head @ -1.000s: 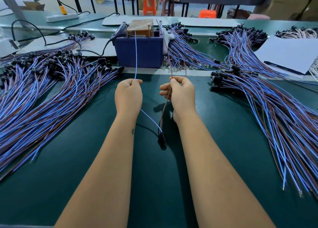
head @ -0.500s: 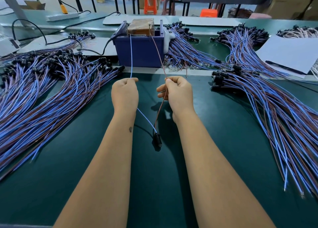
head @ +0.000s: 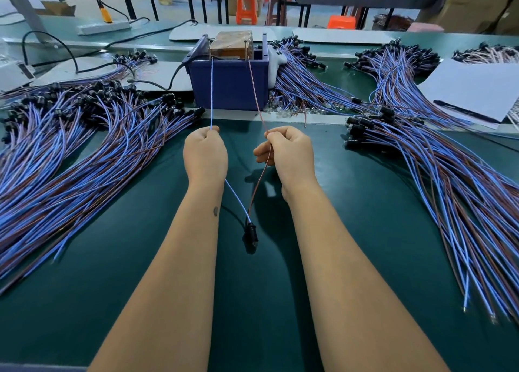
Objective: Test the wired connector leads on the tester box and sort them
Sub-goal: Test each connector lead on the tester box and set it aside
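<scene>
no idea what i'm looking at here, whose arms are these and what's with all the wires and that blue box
There is no machine here: the camera sits on a person's head, looking down at their own bare arms over a dark green work mat. The left hand pinches a thin blue wire; the right hand pinches a thin brown wire. Both wires run up to a brown tester block inside a dark blue plastic bin, and join below at a small black connector. Heaps of similar blue-and-brown leads lie on both sides.
</scene>
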